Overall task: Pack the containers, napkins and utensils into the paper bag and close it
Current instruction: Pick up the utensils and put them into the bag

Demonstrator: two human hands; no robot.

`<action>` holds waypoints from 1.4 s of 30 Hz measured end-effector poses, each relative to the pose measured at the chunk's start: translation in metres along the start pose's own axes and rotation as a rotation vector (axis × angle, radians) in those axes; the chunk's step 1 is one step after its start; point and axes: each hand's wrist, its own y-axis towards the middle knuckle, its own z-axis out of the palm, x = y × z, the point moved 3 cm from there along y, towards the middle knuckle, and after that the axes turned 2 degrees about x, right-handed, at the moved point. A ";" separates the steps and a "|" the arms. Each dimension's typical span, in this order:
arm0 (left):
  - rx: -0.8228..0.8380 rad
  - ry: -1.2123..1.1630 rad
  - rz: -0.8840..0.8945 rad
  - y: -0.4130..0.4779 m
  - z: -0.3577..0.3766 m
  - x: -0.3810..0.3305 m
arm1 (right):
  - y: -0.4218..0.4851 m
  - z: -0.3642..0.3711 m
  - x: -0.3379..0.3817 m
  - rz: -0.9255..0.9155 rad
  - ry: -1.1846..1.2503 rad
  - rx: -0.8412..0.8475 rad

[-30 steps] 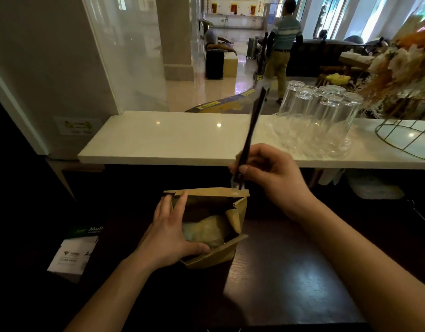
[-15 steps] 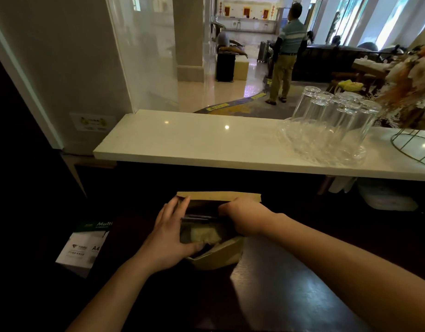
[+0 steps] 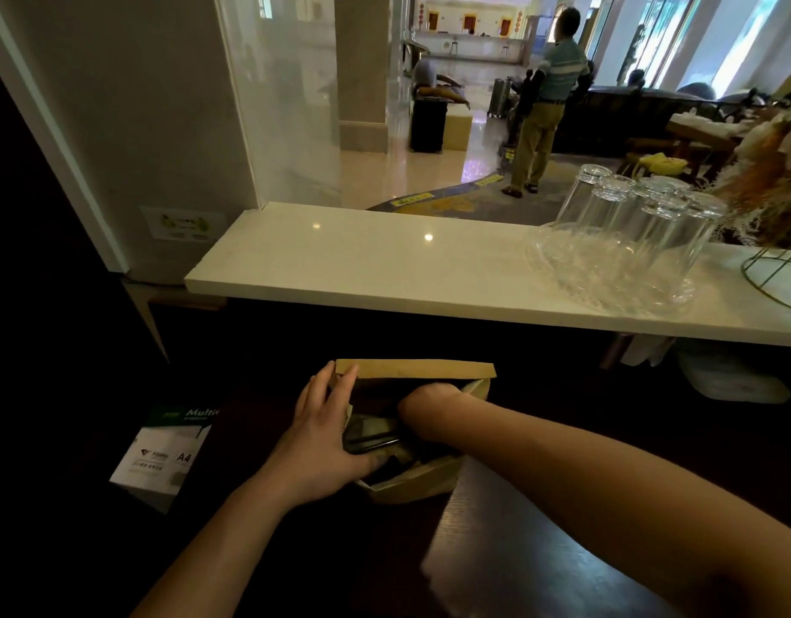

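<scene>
The brown paper bag point(image 3: 416, 369) stands open on the dark table point(image 3: 518, 555) in front of me. My left hand point(image 3: 318, 439) grips the bag's left side, fingers at its far left corner and thumb on the near rim. My right hand point(image 3: 425, 400) is plunged into the bag's mouth down to the wrist, so its fingers are hidden. Inside the bag I see a dark container point(image 3: 370, 434). The utensils and napkins are out of sight.
A white counter point(image 3: 385, 269) runs behind the bag, with several upturned glasses point(image 3: 625, 243) and a wire basket point(image 3: 777, 269) at its right end. A box of A4 paper point(image 3: 162, 457) sits low on the left. A person stands far off in the lobby.
One second ago my right hand held black utensils upright over the bag. It has since gone down into the bag, and the utensils are no longer visible. My left hand stays on the bag.
</scene>
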 end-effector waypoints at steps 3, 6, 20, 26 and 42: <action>-0.009 0.003 0.000 -0.001 0.001 0.001 | 0.005 0.006 -0.003 0.013 0.015 -0.001; -0.009 0.008 0.002 0.000 0.000 0.002 | 0.005 0.007 -0.007 -0.002 0.020 -0.051; -0.029 -0.061 0.044 0.002 0.003 0.001 | -0.016 -0.005 -0.009 -0.070 0.160 -0.168; -0.120 -0.347 0.028 -0.014 -0.006 0.006 | -0.059 -0.033 -0.019 -0.289 0.465 -0.394; -0.333 -0.453 -0.112 -0.039 0.025 0.024 | -0.139 0.054 -0.082 0.134 1.279 -0.773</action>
